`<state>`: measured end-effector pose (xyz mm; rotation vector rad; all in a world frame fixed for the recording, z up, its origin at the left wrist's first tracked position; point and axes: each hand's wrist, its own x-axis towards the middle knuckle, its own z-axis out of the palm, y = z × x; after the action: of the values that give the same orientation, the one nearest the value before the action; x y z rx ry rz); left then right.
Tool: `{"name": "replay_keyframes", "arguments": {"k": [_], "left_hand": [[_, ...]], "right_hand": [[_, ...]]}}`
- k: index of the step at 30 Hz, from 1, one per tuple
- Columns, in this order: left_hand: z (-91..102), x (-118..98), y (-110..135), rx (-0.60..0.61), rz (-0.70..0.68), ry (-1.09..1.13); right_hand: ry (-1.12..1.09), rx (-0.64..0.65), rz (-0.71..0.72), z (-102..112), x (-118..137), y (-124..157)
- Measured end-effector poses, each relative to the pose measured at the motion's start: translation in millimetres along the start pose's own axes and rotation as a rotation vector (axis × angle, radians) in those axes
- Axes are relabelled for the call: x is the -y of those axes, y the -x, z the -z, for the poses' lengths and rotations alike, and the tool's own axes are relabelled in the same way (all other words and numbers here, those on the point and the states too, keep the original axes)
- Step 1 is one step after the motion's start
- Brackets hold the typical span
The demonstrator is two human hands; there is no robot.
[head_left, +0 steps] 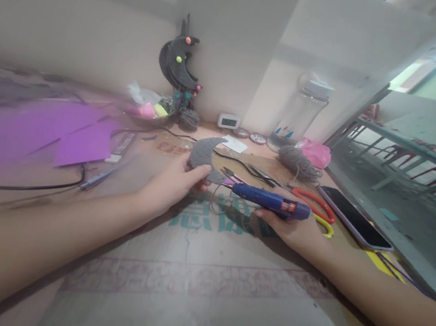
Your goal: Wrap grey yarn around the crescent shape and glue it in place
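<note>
My left hand [188, 174] pinches a grey yarn-wrapped crescent moon [203, 155] near its lower end, thumb on the front face. A loose strand of grey yarn [213, 201] hangs in a loop below it. In my right hand [284, 219] is a blue hot glue gun [258, 197], lying nearly level with its nozzle pointing left. The nozzle tip is at the crescent's lower tip; whether they touch I cannot tell. Just behind the gun lie scissors with red handles [316, 202] and a pair with yellow handles [325, 227], partly hidden by my hand.
Purple sheets [82, 139] spread at the left near a black cord [15, 184]. Along the back stand a decorated dark moon [176, 63], a small digital clock [228, 121] and a clear bottle [300, 113]. Grey yarn [298, 163] and a phone [356, 216] lie right, by the table's edge.
</note>
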<state>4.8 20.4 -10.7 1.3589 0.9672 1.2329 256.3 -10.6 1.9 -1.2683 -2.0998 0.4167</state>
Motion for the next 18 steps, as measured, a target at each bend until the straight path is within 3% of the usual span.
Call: {"name": "replay_keyframes", "arguments": {"k": [18], "left_hand": [[-0.2, 0.3, -0.2, 0.008, 0.0, 0.02]], "right_hand": [[0.021, -0.01, -0.002, -0.1, -0.7, 0.9]]}}
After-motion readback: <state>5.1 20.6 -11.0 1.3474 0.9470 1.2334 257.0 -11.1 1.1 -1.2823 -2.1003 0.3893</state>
